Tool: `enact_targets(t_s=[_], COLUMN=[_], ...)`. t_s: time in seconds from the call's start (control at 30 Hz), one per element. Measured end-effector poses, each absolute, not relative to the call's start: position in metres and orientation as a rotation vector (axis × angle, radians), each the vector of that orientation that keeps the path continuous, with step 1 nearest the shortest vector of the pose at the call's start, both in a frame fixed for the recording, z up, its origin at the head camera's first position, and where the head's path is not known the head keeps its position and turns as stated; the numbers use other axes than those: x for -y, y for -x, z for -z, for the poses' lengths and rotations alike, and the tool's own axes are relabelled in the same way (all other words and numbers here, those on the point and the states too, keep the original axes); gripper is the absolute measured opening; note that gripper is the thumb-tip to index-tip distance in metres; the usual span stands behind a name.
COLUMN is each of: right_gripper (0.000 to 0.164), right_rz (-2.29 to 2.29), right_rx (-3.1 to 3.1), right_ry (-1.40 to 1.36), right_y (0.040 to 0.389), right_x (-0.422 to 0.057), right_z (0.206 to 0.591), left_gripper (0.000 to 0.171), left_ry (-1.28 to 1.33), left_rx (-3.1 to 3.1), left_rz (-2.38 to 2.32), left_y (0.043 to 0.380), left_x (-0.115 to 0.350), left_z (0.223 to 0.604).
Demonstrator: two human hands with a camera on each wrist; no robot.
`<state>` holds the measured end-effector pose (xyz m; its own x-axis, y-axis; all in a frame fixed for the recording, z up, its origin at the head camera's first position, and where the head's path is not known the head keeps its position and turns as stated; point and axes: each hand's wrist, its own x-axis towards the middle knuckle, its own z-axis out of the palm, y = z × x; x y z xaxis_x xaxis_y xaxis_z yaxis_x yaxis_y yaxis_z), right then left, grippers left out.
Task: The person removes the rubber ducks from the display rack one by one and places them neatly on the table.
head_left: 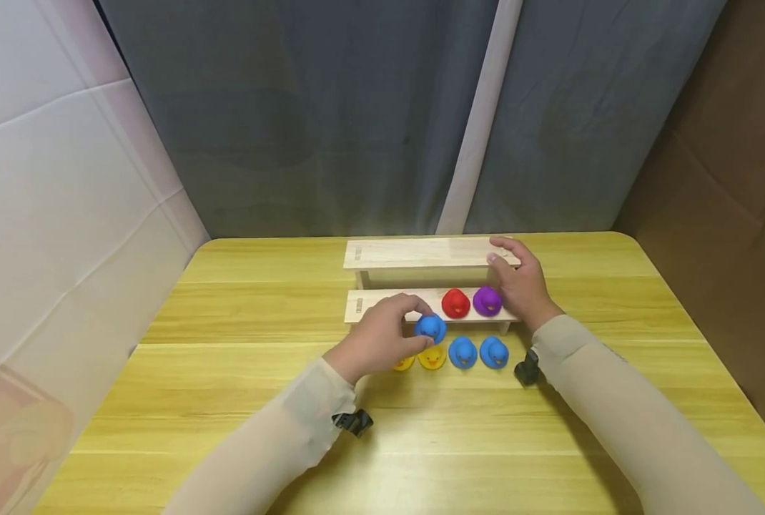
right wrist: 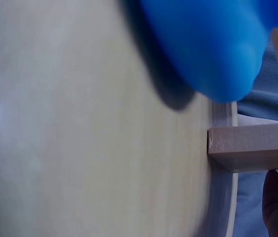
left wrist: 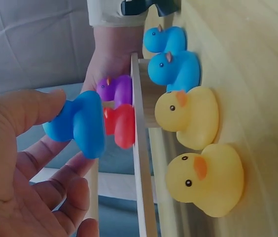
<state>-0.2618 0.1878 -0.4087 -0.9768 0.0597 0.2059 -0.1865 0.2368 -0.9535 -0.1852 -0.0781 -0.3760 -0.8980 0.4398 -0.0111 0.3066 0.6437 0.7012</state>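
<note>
In the head view my left hand [head_left: 385, 336] pinches a blue rubber duck [head_left: 430, 329] between thumb and fingers, raised in front of the lower wooden shelf [head_left: 369, 297]. A red duck [head_left: 456, 303] and a purple duck [head_left: 487, 301] sit on that shelf's right half. My right hand [head_left: 522, 282] is at the right end of the upper wooden shelf [head_left: 408, 252], thumb and forefinger spread apart over the board, no duck between them. Whether it presses on the board is unclear. Below the held duck, the left wrist view shows two yellow ducks [left wrist: 205, 180] on the table.
Two more blue ducks [head_left: 479, 352] stand on the wooden table [head_left: 241, 400], right of the yellow ones. A shelf leg [right wrist: 252, 143] shows in the right wrist view beside a blurred blue duck [right wrist: 208, 49]. Behind the table hangs a grey curtain [head_left: 305, 143].
</note>
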Motion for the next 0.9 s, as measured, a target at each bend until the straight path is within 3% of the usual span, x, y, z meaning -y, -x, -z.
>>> enact_targets(t_s=[0.9], right_gripper=[0.041], right_rz=[-1.786], right_rx=[2.283], right_ry=[-0.119], right_y=[0.287], right_x=[-0.198], right_z=[0.443], left_gripper=[0.027], left_ry=[-0.718], left_rx=[-2.676], left_rz=[-1.073], left_y=[0.154], left_x=[0.09], left_z=[0.402])
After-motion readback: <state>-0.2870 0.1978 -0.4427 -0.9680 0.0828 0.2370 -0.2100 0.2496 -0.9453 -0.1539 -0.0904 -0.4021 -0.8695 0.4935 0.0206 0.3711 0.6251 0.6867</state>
